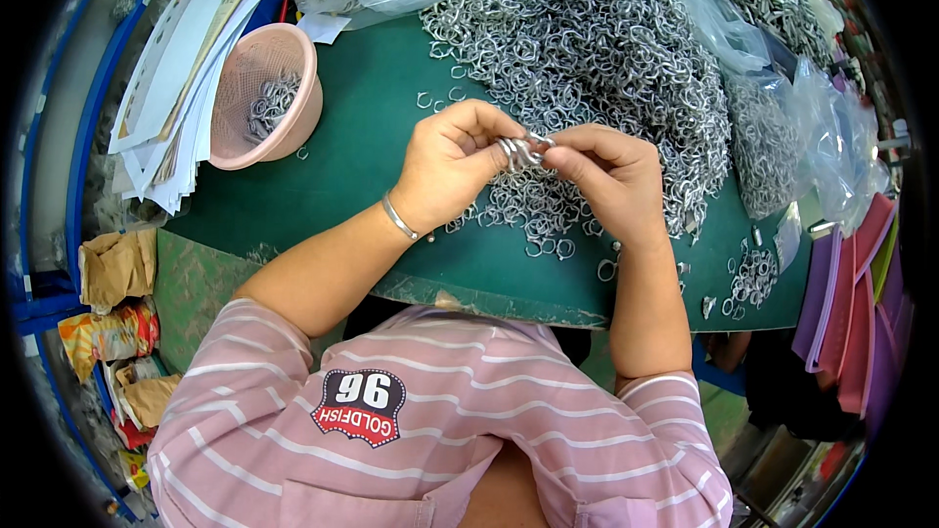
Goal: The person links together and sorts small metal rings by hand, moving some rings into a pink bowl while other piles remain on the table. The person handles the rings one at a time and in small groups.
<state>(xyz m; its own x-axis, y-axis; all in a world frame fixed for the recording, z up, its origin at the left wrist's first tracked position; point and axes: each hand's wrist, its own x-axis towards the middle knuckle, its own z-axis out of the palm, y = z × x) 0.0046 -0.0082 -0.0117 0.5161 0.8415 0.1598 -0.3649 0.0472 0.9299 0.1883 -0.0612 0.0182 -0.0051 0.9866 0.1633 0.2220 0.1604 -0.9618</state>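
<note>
Over the near edge of a big heap of silvery metal rings (597,49), my two hands meet fingertip to fingertip. Several metal rings (520,152) are bunched between them. My left hand (445,164), with a metal bracelet at its wrist, pinches the bunch from the left. Thumb and fingers of my right hand (618,176) close on its right end. Below the hands, loose rings (550,246) lie scattered on the green tabletop (367,122).
A pink plastic basket (311,108) with some rings inside stands at the left beside a stack of papers (186,68). Clear plastic bags (831,137), one full of small metal parts, lie on the right. A small ring pile (753,279) sits near the right front edge.
</note>
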